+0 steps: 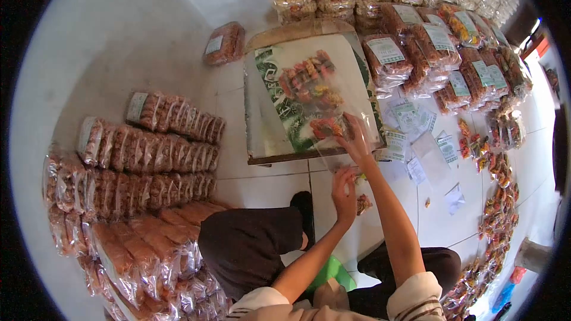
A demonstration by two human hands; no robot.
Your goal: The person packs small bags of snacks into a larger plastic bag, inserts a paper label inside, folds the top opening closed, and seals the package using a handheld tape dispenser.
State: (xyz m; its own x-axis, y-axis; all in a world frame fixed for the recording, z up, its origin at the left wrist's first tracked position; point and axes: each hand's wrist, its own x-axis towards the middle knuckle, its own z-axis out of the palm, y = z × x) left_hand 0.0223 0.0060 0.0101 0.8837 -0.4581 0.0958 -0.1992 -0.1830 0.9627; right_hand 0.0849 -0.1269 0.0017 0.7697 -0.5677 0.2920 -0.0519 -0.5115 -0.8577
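A clear plastic bag [351,98] lies flat on a low table [267,137] in front of me, with rows of small red and yellow snack packets [306,80] inside it. My right hand [358,141] is at the near end of the bag, its fingers closed on a small red packet [326,127]. Just below, past the table's near edge, my left hand [344,193] pinches the bag's near edge. A loose packet [364,204] lies on the floor beside my left hand.
Filled bags [437,44] with printed labels are stacked at the right, more bags [148,148] at the left. Paper labels [428,157] and a long pile of small packets [499,214] lie on the tiled floor. A green stool [333,273] shows between my legs.
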